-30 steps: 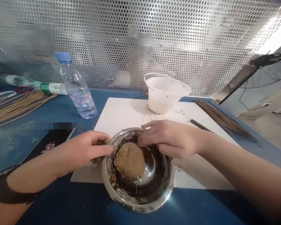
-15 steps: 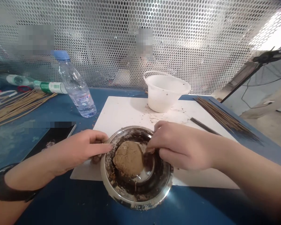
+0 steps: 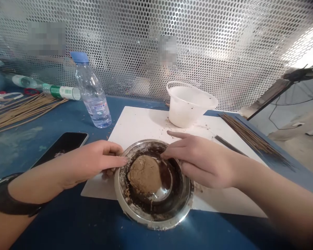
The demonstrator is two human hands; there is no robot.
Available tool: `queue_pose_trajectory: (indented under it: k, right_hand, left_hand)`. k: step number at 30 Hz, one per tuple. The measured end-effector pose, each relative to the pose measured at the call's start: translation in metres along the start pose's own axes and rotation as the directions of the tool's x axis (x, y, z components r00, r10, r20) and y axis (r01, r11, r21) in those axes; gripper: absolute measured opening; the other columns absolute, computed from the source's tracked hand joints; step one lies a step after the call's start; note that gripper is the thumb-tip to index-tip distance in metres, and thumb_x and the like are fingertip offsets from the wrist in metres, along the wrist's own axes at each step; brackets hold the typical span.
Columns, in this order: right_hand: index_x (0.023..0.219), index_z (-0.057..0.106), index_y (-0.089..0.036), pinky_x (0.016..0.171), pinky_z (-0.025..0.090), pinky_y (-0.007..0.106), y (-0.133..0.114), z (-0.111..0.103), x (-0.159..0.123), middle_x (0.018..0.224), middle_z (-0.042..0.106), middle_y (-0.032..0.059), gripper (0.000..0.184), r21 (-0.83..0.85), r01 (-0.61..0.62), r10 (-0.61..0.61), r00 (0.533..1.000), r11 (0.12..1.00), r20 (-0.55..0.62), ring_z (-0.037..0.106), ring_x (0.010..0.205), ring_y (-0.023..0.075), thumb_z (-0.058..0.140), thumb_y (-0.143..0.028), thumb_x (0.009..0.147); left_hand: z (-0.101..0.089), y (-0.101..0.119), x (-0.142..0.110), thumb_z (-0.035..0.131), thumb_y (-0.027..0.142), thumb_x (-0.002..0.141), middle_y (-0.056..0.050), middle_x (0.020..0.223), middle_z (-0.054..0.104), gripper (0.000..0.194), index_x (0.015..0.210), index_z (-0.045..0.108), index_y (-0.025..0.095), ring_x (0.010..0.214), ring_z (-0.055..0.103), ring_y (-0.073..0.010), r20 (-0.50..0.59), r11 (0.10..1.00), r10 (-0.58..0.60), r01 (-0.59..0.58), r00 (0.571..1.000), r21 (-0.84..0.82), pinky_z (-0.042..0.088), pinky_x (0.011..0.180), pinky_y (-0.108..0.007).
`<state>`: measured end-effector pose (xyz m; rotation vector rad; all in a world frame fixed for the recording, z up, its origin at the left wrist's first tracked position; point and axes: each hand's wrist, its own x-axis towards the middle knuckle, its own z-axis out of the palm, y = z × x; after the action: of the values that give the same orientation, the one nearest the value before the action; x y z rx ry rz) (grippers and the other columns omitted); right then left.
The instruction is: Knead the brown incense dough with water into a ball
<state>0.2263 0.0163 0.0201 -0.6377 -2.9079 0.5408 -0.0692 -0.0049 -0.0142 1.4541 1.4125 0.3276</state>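
A steel bowl (image 3: 184,208) with dark, crumbly residue on its inner wall stands at the front edge of a white board. In it lies a rounded brown lump of clay-like dough (image 3: 145,174), toward the left side. My left hand (image 3: 101,158) grips the bowl's left rim, thumb on top and fingers underneath. Over the right part of the bowl reaches my right hand (image 3: 195,156), its index finger lifted and stretched out, the other fingers bent. One fingertip is close to the lump's upper right; whether it touches, I cannot tell. Nothing shows in this hand.
Behind the bowl, a white plastic tub (image 3: 187,106) stands on the white board (image 3: 143,121). Thin brown sticks (image 3: 250,135) and a dark rod (image 3: 229,145) lie at right. At left are a water bottle (image 3: 95,100), a phone (image 3: 65,146), a green-labelled bottle (image 3: 61,92) and more sticks (image 3: 28,111).
My right hand has drawn up slightly out of the bowl, and its index finger has lifted and straightened. My left hand keeps its hold on the rim. The view has shifted a little.
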Motion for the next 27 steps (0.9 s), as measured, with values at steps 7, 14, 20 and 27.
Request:
queue_pose_trajectory:
  k: [7, 14, 20, 27]
  right_hand:
    - [0.091, 0.069, -0.017, 0.068, 0.047, 0.036, -0.021, -0.011, -0.008, 0.081, 0.071, 0.0070, 0.024, 0.094, -0.145, 0.138, 0.988, 0.985, 0.075, 0.061, 0.071, 0.0208, 0.045, -0.016, 0.089]
    - [0.109, 0.074, -0.024, 0.090, 0.059, 0.034, -0.018, 0.007, -0.036, 0.109, 0.078, 0.0019, 0.036, 0.544, -0.123, 0.331, 0.894, 0.830, -0.303, 0.073, 0.105, 0.0203, 0.047, -0.011, 0.090]
    - [0.126, 0.067, -0.025, 0.102, 0.057, 0.036, -0.028, 0.050, -0.051, 0.125, 0.074, 0.0028, 0.057, 0.410, -0.247, 0.430, 0.784, 0.878, -0.448, 0.069, 0.115, 0.0199, 0.057, 0.000, 0.075]
    - [0.127, 0.064, -0.022, 0.096, 0.060, 0.032, -0.005, 0.070, -0.049, 0.115, 0.076, 0.0040, 0.047, 0.298, -0.187, 0.335, 0.731, 0.936, -0.594, 0.072, 0.106, 0.0169, 0.071, -0.010, 0.082]
  left_hand:
    - [-0.003, -0.009, 0.000, 0.075, 0.046, 0.077, -0.005, 0.077, 0.068, 0.028, 0.083, 0.076, 0.019, 0.070, 0.059, -0.0190, 0.017, 1.000, -0.013, 0.014, 1.000, -0.023, 0.045, 0.062, -0.028]
    - [-0.008, -0.009, 0.003, 0.073, 0.057, 0.078, -0.004, 0.082, 0.069, 0.043, 0.093, 0.076, 0.017, 0.071, 0.061, -0.0179, -0.040, 0.989, -0.117, 0.112, 0.992, -0.096, 0.047, 0.065, -0.027]
    - [-0.013, -0.011, 0.003, 0.072, 0.057, 0.079, -0.002, 0.071, 0.061, 0.040, 0.082, 0.073, 0.017, 0.064, 0.055, -0.0156, -0.045, 0.993, -0.092, 0.088, 0.995, -0.076, 0.045, 0.062, -0.027]
    - [-0.012, -0.003, -0.003, 0.072, 0.046, 0.076, 0.000, 0.072, 0.061, 0.028, 0.083, 0.073, 0.019, 0.068, 0.054, -0.0169, -0.061, 0.993, -0.119, 0.118, 0.991, -0.016, 0.045, 0.064, -0.026]
